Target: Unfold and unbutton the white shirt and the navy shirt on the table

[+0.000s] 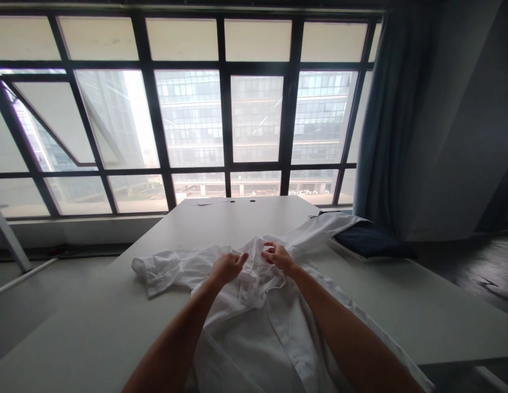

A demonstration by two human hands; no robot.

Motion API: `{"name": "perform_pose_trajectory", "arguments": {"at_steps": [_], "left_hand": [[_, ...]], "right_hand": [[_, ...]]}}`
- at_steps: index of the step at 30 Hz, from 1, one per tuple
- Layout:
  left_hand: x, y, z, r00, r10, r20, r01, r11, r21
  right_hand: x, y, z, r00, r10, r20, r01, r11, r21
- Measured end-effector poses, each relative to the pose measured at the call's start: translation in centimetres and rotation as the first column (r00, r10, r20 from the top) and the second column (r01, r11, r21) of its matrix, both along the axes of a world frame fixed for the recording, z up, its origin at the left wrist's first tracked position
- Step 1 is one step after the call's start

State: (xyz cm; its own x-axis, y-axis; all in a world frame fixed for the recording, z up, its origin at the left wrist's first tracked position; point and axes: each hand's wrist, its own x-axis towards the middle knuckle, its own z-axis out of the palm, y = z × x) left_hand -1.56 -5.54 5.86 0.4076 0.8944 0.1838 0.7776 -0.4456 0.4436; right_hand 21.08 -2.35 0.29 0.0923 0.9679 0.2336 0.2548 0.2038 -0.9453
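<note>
Forearms (176,341) come in bare from both lower corners. What lies under them?

A white button-front shirt (241,349), spread on a pale grey table (241,221), with its placket (289,341) running toward the camera and its far end bunched into a heap of folds just under the hands.

How do the hands stand?

Left hand (227,268) is closed on a fold of that heap, its fingers curled down into the cotton. Right hand (279,258) sits just beside it, half open, with its fingertips (268,255) on the cloth. I can't tell whether it's really pinching anything.

And the sleeves?

One runs off to the left and ends in a crumpled cuff (153,273) on the tabletop. The other stretches toward the far right and lies partly over a navy cushion (372,243) near the table's edge.

What's past that?

Two small dark round spots (241,201) and a slip of paper (205,203) sit at the far end of the table. Behind them is a tall black-framed window (254,109), with an office building (188,109) showing through the glass and a blue curtain (385,136) hanging at the right.
</note>
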Motion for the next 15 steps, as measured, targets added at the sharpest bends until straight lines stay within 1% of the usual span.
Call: {"name": "perform_pose_trajectory", "arguments": {"at_steps": [1,2,3,5,7,10,12,15], "left_hand": [[-0.2,0.5,-0.3,0.995,0.094,0.015,-0.095,0.994,0.059],[-0.3,1.0,-0.6,0.986,0.163,0.032,-0.165,0.983,0.086],[-0.5,1.5,-0.9,0.976,0.212,0.047,-0.216,0.972,0.088],[-0.8,2.4,-1.6,0.958,0.28,0.057,-0.282,0.959,0.041],[-1.1,3.0,-2.2,0.952,0.302,0.045,-0.301,0.953,-0.029],[-1.2,3.6,-2.7,0.957,0.285,0.044,-0.28,0.955,-0.092],[-1.2,3.7,-2.9,0.96,0.27,0.068,-0.264,0.96,-0.093],[-1.0,3.6,-3.0,0.964,0.25,0.095,-0.244,0.967,-0.073]], "right_hand": [[0.1,-0.2,0.1,1.0,0.02,-0.023,-0.021,0.999,-0.032],[0.2,-0.4,0.2,0.998,0.038,-0.041,-0.041,0.997,-0.066],[0.3,-0.6,0.5,0.997,0.056,-0.057,-0.061,0.994,-0.095],[0.5,-1.2,1.1,0.992,0.098,-0.08,-0.107,0.986,-0.126],[0.6,-1.8,1.8,0.983,0.153,-0.106,-0.165,0.979,-0.121],[0.6,-2.7,2.8,0.957,0.253,-0.144,-0.266,0.961,-0.074],[0.5,-3.1,3.2,0.942,0.295,-0.158,-0.305,0.951,-0.046],[0.3,-3.5,3.4,0.934,0.306,-0.182,-0.316,0.948,-0.03]]}}
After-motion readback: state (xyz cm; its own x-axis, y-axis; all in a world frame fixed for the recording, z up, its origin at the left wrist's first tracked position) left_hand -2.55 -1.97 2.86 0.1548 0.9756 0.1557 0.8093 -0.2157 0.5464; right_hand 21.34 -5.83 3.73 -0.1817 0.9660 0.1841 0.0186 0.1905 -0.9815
